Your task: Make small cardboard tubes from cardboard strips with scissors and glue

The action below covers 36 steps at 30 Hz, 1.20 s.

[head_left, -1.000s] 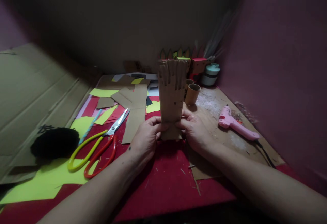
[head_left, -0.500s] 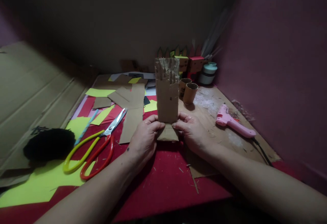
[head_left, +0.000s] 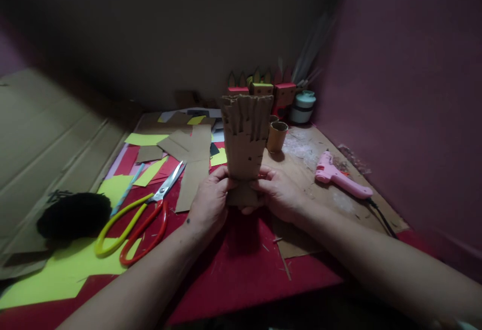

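A strip of cardboard (head_left: 245, 154) with a torn, ragged top edge stands roughly upright in front of me, above the red table surface. Near its bottom, my left hand (head_left: 213, 194) pinches the left edge between thumb and fingers. Opposite it, my right hand (head_left: 278, 194) grips the right edge the same way, with a fingertip showing under the strip. A crease runs across the strip at thumb height. Left of my left hand lie large scissors (head_left: 160, 197) with one yellow and one red handle, blades apart.
A pink glue gun (head_left: 341, 177) lies on a cardboard sheet (head_left: 301, 189) at right. Cardboard tubes (head_left: 277, 136), small boxes with pointed tops (head_left: 284, 93) and a teal-lidded jar (head_left: 303, 106) stand behind. Coloured paper (head_left: 56, 269), cardboard scraps and a black fuzzy bundle (head_left: 75, 214) lie left.
The cardboard's upper part has tilted toward me and its lower flap has swung down, so the strip looks straighter. Both hands still hold it. The view has shifted slightly.
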Motion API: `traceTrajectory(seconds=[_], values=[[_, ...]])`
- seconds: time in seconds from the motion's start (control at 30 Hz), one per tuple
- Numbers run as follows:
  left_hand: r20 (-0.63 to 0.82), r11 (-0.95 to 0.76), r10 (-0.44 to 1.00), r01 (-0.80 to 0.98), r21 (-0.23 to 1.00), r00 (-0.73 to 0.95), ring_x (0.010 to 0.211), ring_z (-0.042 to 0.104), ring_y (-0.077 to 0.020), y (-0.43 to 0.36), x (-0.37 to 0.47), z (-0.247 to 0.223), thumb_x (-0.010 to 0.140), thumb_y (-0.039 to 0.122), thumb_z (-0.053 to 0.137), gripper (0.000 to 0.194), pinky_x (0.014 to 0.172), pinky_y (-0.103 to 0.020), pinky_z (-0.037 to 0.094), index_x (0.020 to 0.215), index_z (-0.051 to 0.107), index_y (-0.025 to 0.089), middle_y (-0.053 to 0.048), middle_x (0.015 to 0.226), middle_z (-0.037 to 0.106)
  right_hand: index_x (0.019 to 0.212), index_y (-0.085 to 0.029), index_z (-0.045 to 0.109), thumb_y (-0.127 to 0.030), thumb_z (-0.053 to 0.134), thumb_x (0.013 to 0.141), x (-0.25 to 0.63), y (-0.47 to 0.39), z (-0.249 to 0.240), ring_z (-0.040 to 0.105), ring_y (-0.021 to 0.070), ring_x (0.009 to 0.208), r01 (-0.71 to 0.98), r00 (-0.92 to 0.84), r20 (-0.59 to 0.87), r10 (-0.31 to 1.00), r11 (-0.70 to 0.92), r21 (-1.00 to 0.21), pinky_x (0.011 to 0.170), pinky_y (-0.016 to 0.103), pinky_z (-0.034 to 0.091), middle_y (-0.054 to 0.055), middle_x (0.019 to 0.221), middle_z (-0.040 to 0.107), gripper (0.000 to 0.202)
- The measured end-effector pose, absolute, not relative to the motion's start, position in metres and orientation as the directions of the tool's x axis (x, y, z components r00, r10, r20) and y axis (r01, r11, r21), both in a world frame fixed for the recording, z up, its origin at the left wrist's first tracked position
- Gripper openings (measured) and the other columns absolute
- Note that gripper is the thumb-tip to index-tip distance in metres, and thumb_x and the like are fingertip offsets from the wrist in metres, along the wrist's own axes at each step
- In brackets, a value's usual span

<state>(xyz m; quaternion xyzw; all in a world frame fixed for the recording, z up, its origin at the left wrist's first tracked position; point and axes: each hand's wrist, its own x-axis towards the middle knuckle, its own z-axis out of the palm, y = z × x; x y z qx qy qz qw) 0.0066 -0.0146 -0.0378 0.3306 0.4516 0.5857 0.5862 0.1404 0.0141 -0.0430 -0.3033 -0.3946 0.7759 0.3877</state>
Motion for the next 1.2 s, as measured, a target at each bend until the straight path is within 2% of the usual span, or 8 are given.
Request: traceTrajectory(seconds=[0.23, 0.43, 0.53, 0.6, 0.7, 0.9, 1.0, 1.2], values=[[-0.134, 0.146, 0.989, -0.323, 0.935, 0.059, 0.051, 0.054, -0.0116, -0.019, 0.002, -0.027, 0.067, 0.017, 0.07, 0.012, 0.05, -0.022, 0.041, 0.078, 0.065, 0.016, 0.002, 0.057, 0.06, 0.075, -0.019, 0.058, -0.022, 0.074, 0.058, 0.142, 0.013, -0.04, 0.061, 0.0171, 0.048, -0.409, -0.439, -0.151, 0.886, -0.346, -0.845, 0.043, 0.029, 0.051, 0.0, 0.062, 0.064, 0.023], [-0.205, 0.246, 0.967, -0.342, 0.907, 0.151, 0.045, 0.048, -0.0063, -0.025, -0.003, -0.014, 0.063, 0.013, 0.068, 0.022, 0.045, -0.017, 0.036, 0.084, 0.066, 0.018, 0.004, 0.06, 0.059, 0.059, -0.018, 0.06, -0.017, 0.078, 0.053, 0.156, 0.01, -0.021, 0.057, 0.0131, 0.048, -0.297, -0.357, -0.201, 0.912, -0.314, -0.902, 0.047, 0.025, 0.046, -0.001, 0.054, 0.062, 0.018], [-0.222, 0.283, 0.955, -0.373, 0.884, 0.197, 0.053, 0.054, -0.0104, -0.024, -0.004, -0.015, 0.069, 0.026, 0.068, 0.018, 0.047, -0.019, 0.04, 0.084, 0.068, 0.016, -0.001, 0.066, 0.062, 0.058, -0.019, 0.062, -0.017, 0.073, 0.058, 0.153, 0.005, -0.021, 0.061, 0.0156, 0.053, -0.337, -0.307, -0.146, 0.94, -0.251, -0.907, 0.052, 0.029, 0.049, 0.0, 0.058, 0.065, 0.011], [-0.227, 0.274, 0.959, -0.369, 0.888, 0.167, 0.051, 0.052, -0.0089, -0.024, -0.002, -0.019, 0.074, 0.034, 0.07, 0.02, 0.046, -0.018, 0.038, 0.081, 0.066, 0.016, 0.0, 0.063, 0.059, 0.058, -0.018, 0.063, -0.017, 0.071, 0.059, 0.15, 0.003, -0.024, 0.06, 0.0149, 0.053, -0.353, -0.278, -0.104, 0.955, -0.203, -0.913, 0.053, 0.029, 0.049, 0.0, 0.057, 0.065, 0.008], [-0.192, 0.213, 0.977, -0.332, 0.919, 0.096, 0.045, 0.044, -0.0031, -0.023, 0.002, -0.025, 0.071, 0.026, 0.078, 0.02, 0.045, -0.014, 0.033, 0.078, 0.061, 0.018, 0.006, 0.058, 0.052, 0.056, -0.018, 0.062, -0.014, 0.066, 0.058, 0.147, 0.002, -0.028, 0.058, 0.0138, 0.053, -0.33, -0.288, -0.063, 0.955, -0.161, -0.93, 0.055, 0.028, 0.047, -0.002, 0.056, 0.064, 0.007], [-0.121, 0.117, 0.993, -0.27, 0.956, 0.001, 0.06, 0.059, -0.0102, -0.021, -0.002, -0.027, 0.069, 0.023, 0.079, 0.031, 0.056, -0.02, 0.046, 0.091, 0.058, 0.02, 0.003, 0.073, 0.063, 0.074, -0.02, 0.066, -0.01, 0.06, 0.057, 0.152, 0.013, -0.032, 0.052, 0.0104, 0.052, -0.386, -0.419, -0.078, 0.904, -0.256, -0.886, 0.053, 0.024, 0.041, -0.004, 0.059, 0.06, 0.02], [-0.08, 0.078, 0.997, -0.23, 0.97, 0.0, 0.065, 0.059, -0.0116, -0.022, -0.003, -0.025, 0.069, 0.023, 0.078, 0.034, 0.061, -0.023, 0.049, 0.095, 0.056, 0.021, 0.002, 0.077, 0.063, 0.076, -0.02, 0.063, -0.017, 0.068, 0.063, 0.152, 0.015, -0.031, 0.052, 0.01, 0.053, -0.465, -0.416, -0.107, 0.903, -0.312, -0.828, 0.053, 0.023, 0.04, -0.004, 0.062, 0.059, 0.014], [-0.009, 0.01, 1.0, -0.105, 0.994, 0.017, 0.077, 0.059, -0.0141, -0.029, 0.005, -0.023, 0.073, 0.026, 0.074, 0.033, 0.069, -0.026, 0.048, 0.1, 0.055, 0.021, 0.0, 0.09, 0.061, 0.068, -0.015, 0.065, -0.039, 0.076, 0.07, 0.153, 0.011, -0.03, 0.047, 0.0103, 0.042, -0.25, -0.47, -0.203, 0.859, -0.35, -0.903, 0.042, 0.024, 0.034, 0.0, 0.053, 0.057, 0.026]])
